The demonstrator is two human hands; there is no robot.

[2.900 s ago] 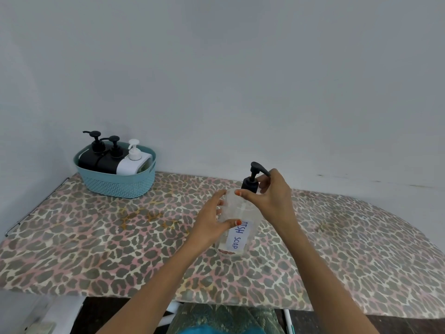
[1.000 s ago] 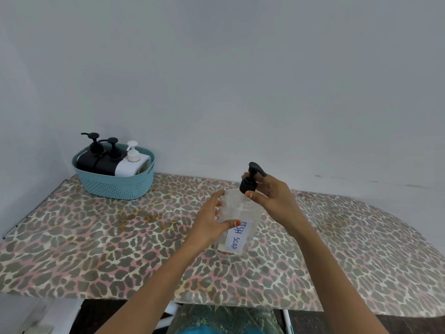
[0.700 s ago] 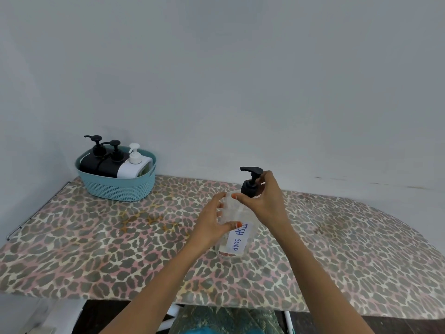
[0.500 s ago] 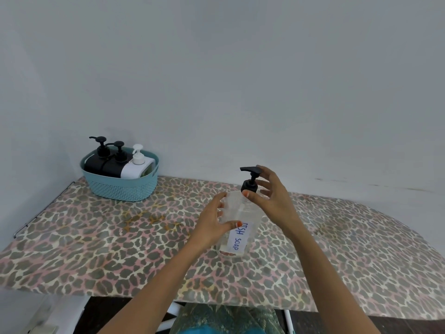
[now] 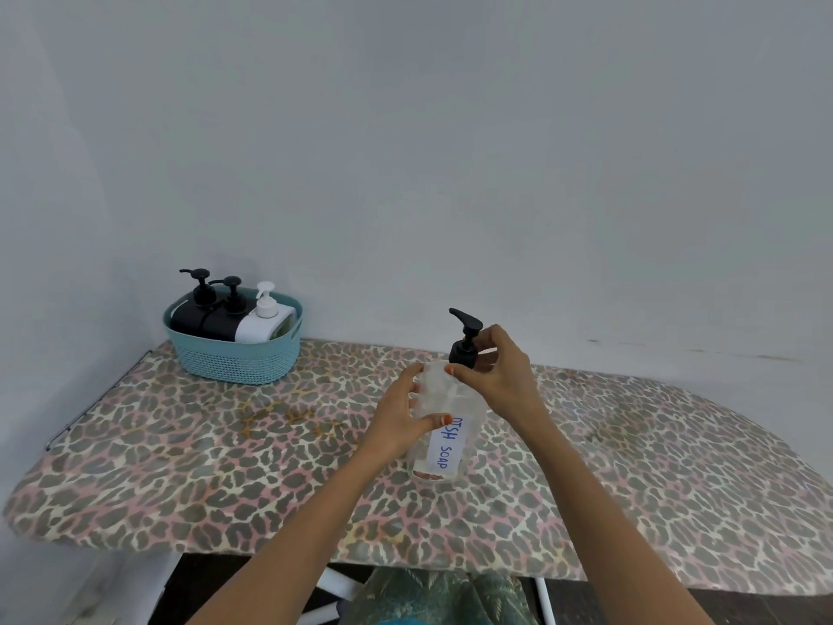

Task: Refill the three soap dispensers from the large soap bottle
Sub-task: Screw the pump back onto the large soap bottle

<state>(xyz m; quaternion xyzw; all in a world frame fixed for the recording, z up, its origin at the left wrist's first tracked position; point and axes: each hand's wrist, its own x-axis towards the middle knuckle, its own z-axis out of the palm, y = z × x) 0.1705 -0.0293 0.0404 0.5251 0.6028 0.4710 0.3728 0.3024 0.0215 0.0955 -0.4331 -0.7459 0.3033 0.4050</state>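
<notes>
Since half a second ago the right hand has closed back onto the black pump collar; its fingers, splayed loose behind the pump then, now pinch the collar, thumb tip at the front, other fingers wrapped behind. Pump nozzle still points toward the left of the frame, much as it did half a second back; a second ago it pointed right. Scene sits slightly further right in frame than before, so the head has shifted a little.

Left hand unchanged: thumb and fingers curled around the clear body of the large soap bottle, holding it upright. Bottle stands at centre frame on the leopard-print board cover. White label with blue handwriting reads "DISH SOAP", first letters partly hidden by the left thumb. Cannot tell whether the collar is loosened or tight.

Teal basket at left of the frame, against the wall, at the far end of the board. Inside it, three dispensers in a row, touching: black dispenser furthest left, second black dispenser in the middle, white dispenser on the right. All three have pumps fitted. Basket well apart from the bottle and both hands.

Yellowish stains on the cover between basket and bottle.
</notes>
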